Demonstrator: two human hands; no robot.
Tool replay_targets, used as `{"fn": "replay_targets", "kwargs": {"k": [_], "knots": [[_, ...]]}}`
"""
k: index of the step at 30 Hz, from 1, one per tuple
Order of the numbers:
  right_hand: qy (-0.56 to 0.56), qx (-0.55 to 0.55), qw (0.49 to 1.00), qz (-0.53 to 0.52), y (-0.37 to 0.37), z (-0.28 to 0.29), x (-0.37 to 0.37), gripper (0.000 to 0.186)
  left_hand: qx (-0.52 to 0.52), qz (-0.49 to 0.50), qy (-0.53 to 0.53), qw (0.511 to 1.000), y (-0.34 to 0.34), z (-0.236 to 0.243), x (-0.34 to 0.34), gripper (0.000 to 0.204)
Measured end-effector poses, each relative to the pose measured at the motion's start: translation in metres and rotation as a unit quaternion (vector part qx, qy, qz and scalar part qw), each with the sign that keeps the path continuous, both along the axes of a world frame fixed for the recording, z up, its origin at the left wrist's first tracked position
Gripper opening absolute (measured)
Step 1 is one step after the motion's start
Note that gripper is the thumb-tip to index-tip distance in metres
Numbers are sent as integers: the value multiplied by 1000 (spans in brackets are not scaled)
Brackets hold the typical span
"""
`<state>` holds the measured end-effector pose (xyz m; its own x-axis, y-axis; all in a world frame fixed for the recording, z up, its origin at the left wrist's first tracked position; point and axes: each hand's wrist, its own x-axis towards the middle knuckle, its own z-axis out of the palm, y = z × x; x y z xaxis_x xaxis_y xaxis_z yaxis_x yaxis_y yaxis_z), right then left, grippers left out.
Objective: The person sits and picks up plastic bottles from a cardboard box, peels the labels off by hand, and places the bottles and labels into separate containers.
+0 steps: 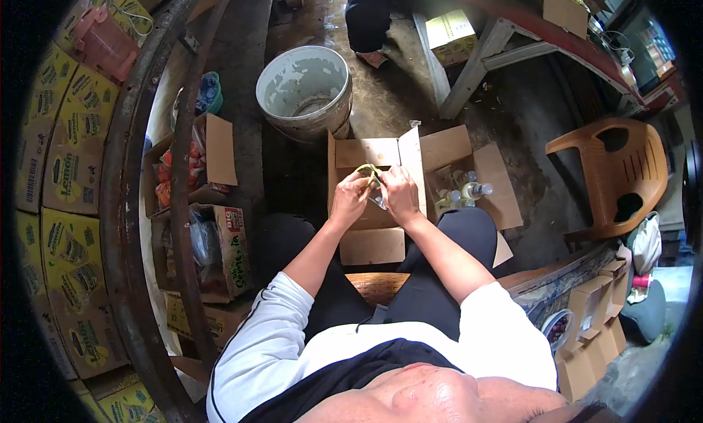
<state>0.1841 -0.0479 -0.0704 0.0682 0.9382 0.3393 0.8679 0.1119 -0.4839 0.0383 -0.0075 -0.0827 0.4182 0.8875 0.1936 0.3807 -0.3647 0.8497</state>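
The fingers of the left hand point(351, 198) are closed in a pinch on a thin yellow strip point(364, 167), which makes a small arch above the open cardboard box point(372, 246). The right hand point(400, 196) has its fingers bent near the strip's other end, but one cannot tell whether they grip it. Both forearms reach forward and inward, with the hands close together.

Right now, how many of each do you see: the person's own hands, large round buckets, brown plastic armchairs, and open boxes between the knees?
Hands: 2 (left hand, right hand)
Large round bucket: 1
Brown plastic armchair: 1
Open box between the knees: 1
Total: 5
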Motion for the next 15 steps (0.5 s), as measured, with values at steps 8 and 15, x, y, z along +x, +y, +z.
{"fn": "replay_targets", "kwargs": {"k": [8,15], "knots": [[104,-32,994,-27,-3,7,2,9,15,8,-28,999,5,4,-5,13],[16,-1,1000,4,-5,10,-3,13,-27,-3,-39,999,4,5,-4,14]]}}
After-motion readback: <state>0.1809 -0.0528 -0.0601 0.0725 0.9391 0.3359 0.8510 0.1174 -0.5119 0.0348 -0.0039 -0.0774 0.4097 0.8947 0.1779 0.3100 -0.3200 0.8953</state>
